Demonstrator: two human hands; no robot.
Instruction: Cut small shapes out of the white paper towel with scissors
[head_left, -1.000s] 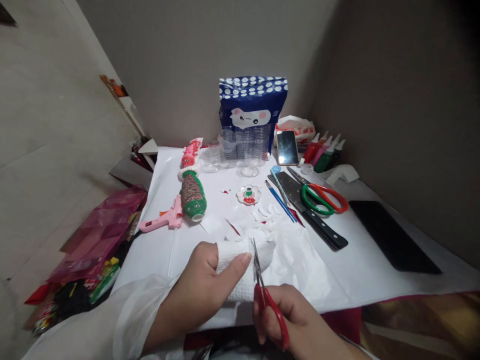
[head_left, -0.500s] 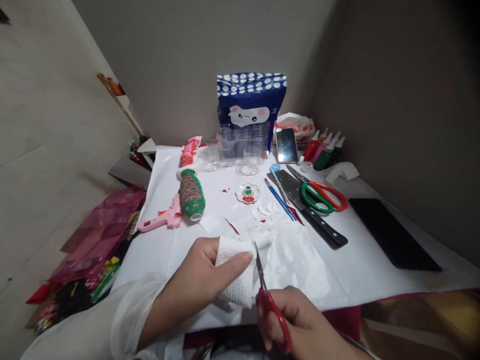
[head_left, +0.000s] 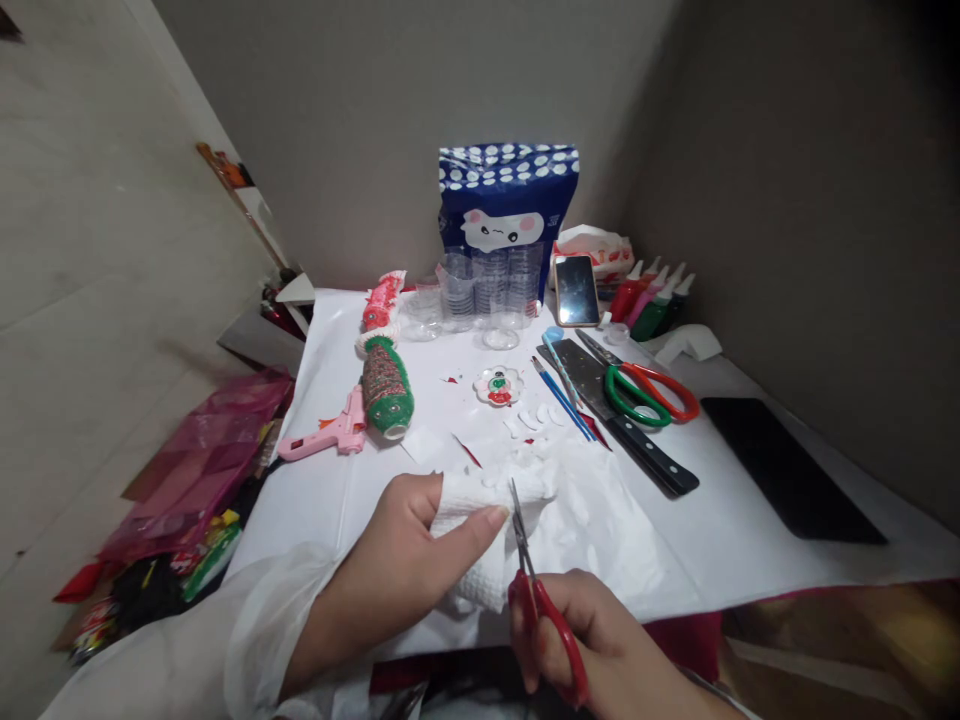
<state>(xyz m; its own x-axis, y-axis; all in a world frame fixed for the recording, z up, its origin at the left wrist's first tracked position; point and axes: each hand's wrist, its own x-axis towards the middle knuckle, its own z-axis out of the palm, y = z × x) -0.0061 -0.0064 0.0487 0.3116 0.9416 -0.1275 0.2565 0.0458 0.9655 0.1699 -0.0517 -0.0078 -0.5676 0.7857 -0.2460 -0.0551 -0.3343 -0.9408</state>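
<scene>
My left hand pinches a folded white paper towel between thumb and fingers, just above the near edge of the table. My right hand grips small red-handled scissors. Their blades point up and away and meet the towel's right edge beside my left thumb tip. Small white cut pieces lie on the white table cover beyond the towel.
On the table stand a blue dotted tissue pack, clear plastic cups, a phone, paint bottles, green-and-red scissors, a black-handled knife, brushes, a pink glue gun and a green wrapped bottle. A black slab lies right.
The scissor blades have shifted slightly against the towel's edge, and my left hand has turned the towel a little. Nothing else on the table has moved.
</scene>
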